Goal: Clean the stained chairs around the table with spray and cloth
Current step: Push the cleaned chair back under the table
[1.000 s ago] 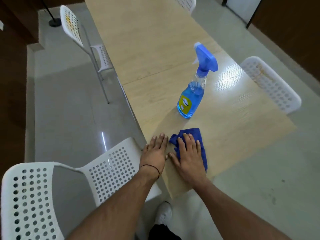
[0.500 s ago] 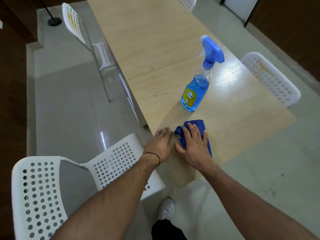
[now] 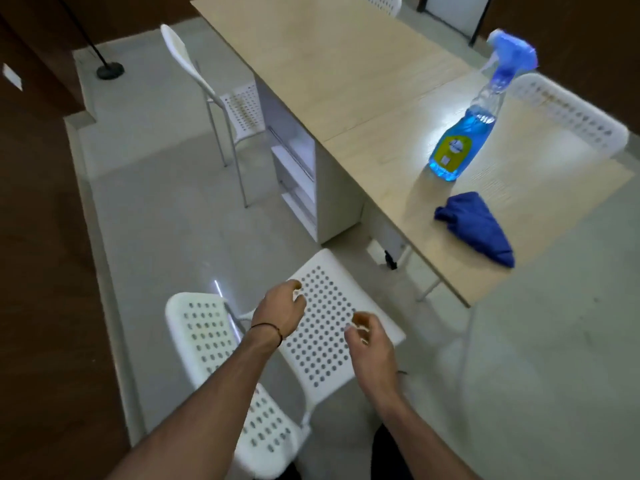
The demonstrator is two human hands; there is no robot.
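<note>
Both of your hands hang empty with fingers loosely curled, the left hand (image 3: 282, 311) and right hand (image 3: 369, 344) over the near chair (image 3: 322, 358). The cloth (image 3: 476, 230) lies on the table (image 3: 346, 64) ahead to your right, its long axis slanting toward the table's near corner, with the spray bottle (image 3: 460, 143) upright just beyond. Your right hand is nearer.

A pale grey, glossy floor (image 3: 180, 209) shows a bright streak of reflected light (image 3: 217, 287). At the far left a round black stand base (image 3: 110, 70) with a thin pole (image 3: 78, 27) sits near dark brown walls (image 3: 34, 202), one bearing a small white plate (image 3: 13, 77). A white shelf unit (image 3: 304, 188) stands under the table (image 3: 329, 64).
</note>
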